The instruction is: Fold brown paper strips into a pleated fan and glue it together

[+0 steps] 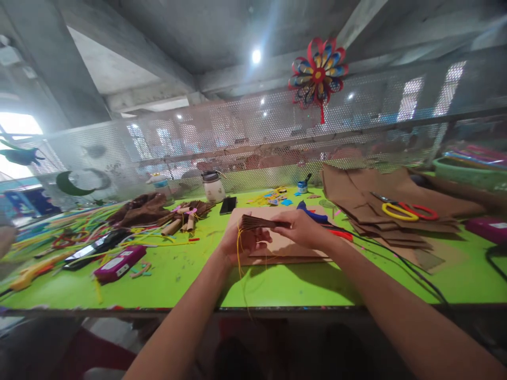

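Note:
My left hand (233, 244) is closed around the left end of a folded stack of brown paper (256, 222). A thin yellow cord (239, 252) hangs from that end, over the fingers. My right hand (299, 228) pinches the stack's right end between thumb and fingers. Both hands are just above a brown cardboard sheet (312, 254) on the green table. Right behind my right hand lie a blue-handled tool (312, 212) and a red handle (341, 235).
Brown paper sheets (356, 198) with yellow and red scissors (400, 211) lie at the right. At the left are cords, a purple box (120, 263), a yellow glue gun (34, 274) and paper rolls (180, 224). A jar (214, 187) and phone (228, 205) stand behind.

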`<state>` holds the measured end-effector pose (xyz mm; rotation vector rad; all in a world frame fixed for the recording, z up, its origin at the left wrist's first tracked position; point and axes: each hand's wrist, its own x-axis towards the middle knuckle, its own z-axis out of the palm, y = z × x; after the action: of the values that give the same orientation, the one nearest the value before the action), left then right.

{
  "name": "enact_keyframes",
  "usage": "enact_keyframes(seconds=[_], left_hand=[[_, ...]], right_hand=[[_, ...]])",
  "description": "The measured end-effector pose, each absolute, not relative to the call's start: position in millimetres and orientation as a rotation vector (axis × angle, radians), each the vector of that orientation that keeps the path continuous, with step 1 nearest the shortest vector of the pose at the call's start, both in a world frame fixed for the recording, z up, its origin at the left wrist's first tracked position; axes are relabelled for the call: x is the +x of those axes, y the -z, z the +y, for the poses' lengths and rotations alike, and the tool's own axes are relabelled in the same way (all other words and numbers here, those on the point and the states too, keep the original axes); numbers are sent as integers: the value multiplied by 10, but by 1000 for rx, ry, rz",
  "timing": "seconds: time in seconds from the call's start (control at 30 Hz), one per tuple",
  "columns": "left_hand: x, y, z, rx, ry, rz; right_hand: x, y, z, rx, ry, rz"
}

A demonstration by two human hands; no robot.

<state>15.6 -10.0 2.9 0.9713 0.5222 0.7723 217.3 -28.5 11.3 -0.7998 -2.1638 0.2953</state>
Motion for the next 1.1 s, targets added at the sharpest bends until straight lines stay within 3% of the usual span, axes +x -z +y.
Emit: enact_keyframes(seconds=[0.23, 0.47, 0.73, 0.97, 1.1], left_hand=[[11, -149, -12, 873, -1330, 689], [44, -211, -210, 1180, -935, 546], [-224, -220, -338, 1269, -876, 684], [-1017, -702, -263, 1317, -1227, 898], [-1126, -729, -111, 1391, -1313, 1159]], right_hand=[[2165, -77, -234, -984, -341, -2107], [2175, -78, -225, -998, -201, -1916], [2190, -106, -212, -1038, -199, -1830], [2137, -95, -250, -932, -702, -1881], [2109, -100, -317, -843, -999, -1888]])
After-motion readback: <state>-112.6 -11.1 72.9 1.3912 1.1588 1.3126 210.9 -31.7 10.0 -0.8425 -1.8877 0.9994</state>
